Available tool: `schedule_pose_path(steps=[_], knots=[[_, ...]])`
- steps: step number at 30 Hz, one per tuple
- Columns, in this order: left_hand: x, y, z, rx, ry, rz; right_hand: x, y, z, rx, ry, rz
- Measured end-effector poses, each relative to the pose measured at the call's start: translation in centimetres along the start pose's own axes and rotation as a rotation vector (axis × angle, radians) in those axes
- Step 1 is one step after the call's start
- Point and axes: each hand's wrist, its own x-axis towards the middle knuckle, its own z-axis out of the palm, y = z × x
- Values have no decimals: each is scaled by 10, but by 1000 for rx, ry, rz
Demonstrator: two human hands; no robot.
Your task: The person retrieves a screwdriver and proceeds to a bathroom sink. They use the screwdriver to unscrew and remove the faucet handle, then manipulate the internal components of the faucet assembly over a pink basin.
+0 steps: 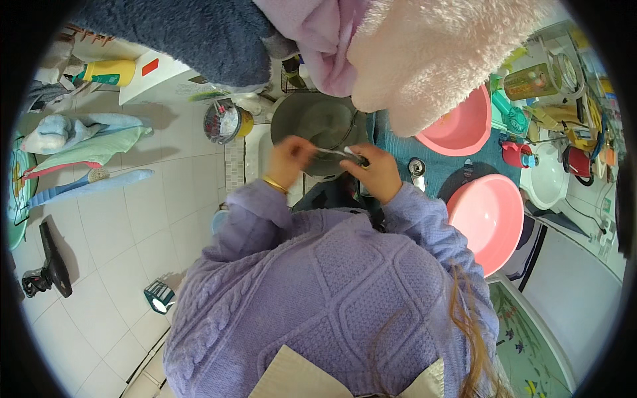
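Both my hands are close together over the near rim of a dark grey round basin (282,113), which holds cloudy water. My right hand (376,174) is closed around a slim dark and silvery thing (360,159) whose kind I cannot make out. From it a thin, pale shiny strip (330,152) reaches across to my left hand (290,162). The left fingers are bent in a pinch at the strip's end and somewhat blurred. What lies between them is hidden. A gold bangle (274,185) circles my left wrist.
Right of the basin, a silver round-headed metal piece (417,167) lies on a blue mat (424,184). Two pink basins (488,222) stand farther right. A waste bin (245,123) stands left. Fluffy textiles (444,53) hang low across the top. A hair dryer (55,262) is at far left.
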Motion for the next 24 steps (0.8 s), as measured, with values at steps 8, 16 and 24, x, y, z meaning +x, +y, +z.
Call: schedule_pose_path(steps=[8, 16, 24], knots=[[101, -168, -300, 758, 683, -381, -21, 26, -23, 35, 135, 142], [140, -212, -460, 1004, 669, -907, -84, 67, -43, 60, 299, 463], [118, -209, -488, 976, 565, -1018, -82, 70, -38, 192, 295, 527]])
